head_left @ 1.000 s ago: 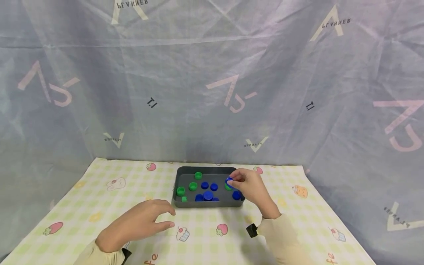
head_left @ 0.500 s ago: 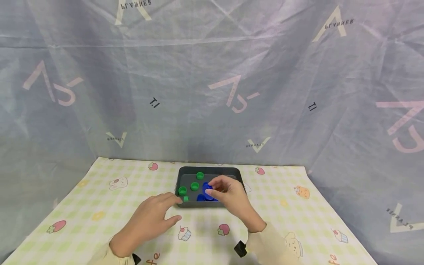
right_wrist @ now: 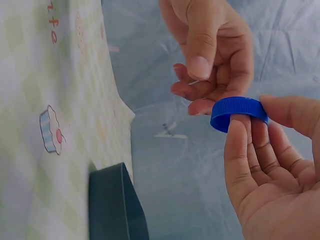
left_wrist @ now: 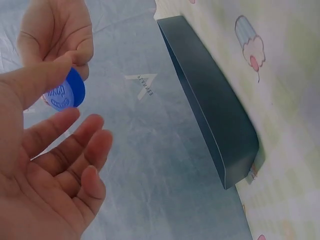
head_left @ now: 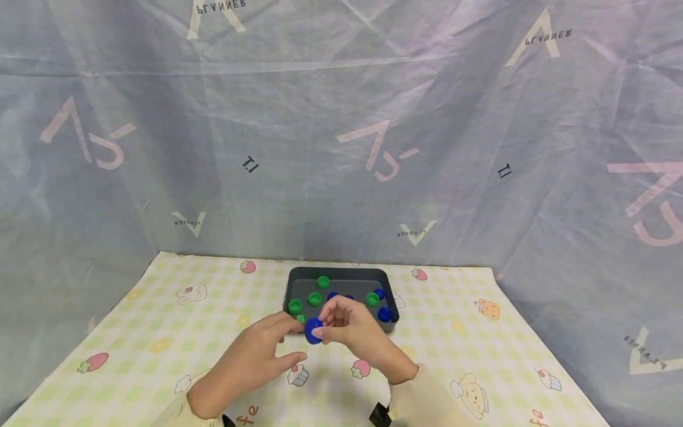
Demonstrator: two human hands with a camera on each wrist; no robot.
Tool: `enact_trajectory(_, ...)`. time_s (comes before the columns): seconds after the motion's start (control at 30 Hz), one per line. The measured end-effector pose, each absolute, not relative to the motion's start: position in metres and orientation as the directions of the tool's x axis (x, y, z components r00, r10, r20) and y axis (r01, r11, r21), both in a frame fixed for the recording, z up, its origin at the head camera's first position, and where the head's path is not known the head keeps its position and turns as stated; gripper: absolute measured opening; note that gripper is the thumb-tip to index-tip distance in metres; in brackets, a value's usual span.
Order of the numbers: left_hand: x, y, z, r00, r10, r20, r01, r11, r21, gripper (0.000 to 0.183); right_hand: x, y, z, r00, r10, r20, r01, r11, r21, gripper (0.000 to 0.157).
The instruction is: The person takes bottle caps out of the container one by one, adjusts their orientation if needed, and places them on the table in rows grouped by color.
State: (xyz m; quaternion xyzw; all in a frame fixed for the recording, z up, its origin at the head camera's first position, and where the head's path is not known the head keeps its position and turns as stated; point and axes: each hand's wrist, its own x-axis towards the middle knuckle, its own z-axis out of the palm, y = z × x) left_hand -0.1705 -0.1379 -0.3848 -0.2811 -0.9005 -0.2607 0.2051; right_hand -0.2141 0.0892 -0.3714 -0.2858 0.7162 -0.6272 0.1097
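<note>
A large blue bottle cap [head_left: 313,331] with a ribbed side is pinched between the thumb and fingers of my right hand [head_left: 356,329], held up in front of the tray's near side. In the right wrist view the cap [right_wrist: 239,106] is tilted, its hollow side toward the right fingers. My left hand [head_left: 253,353] is beside it, fingers spread and thumb apart, the fingertips right at the cap's edge. Raised lettering shows on the cap's top [left_wrist: 62,95] in the left wrist view. Behind the hands lies a dark grey tray [head_left: 349,283] with green caps [head_left: 315,299] and blue caps [head_left: 385,314].
A checked tablecloth [head_left: 203,332] with printed cupcakes and strawberries covers the table. Behind its far edge hangs a grey-blue cloth [head_left: 299,196] with printed letters. The tray's side wall [left_wrist: 215,100] stands upright near the left hand.
My right hand has carried the blue cap from the tray's right side leftward and nearer, in front of the tray. My left hand has moved right and now meets it.
</note>
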Motion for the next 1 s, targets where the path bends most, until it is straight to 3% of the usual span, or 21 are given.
enact_trajectory(0.13,-0.170,-0.137,-0.387,-0.749,0.391,0.536,0.625,0.687,0.372,0.038,-0.211,0.086,-0.374,-0.803,-0.566,0.186,-0.229,0.005,-0.973,0.023)
enact_trajectory(0.4,-0.172,-0.137,-0.389,-0.667,0.388,0.636,0.697,0.628,0.347,0.041,-0.210,0.081,-0.377,-0.773,-0.604,0.196,-0.164,-0.108,-0.981,0.024)
enact_trajectory(0.63,-0.173,-0.139,-0.386,-0.635,0.412,0.653,0.721,0.620,0.310,0.038,-0.211,0.079,-0.383,-0.753,-0.621,0.217,-0.166,-0.140,-0.976,0.029)
enact_trajectory(1.0,-0.180,-0.171,-0.369,-0.774,0.446,0.449,0.575,0.792,0.204,0.032,-0.219,0.086,-0.377,-0.776,-0.592,0.218,-0.319,0.070,-0.945,0.016)
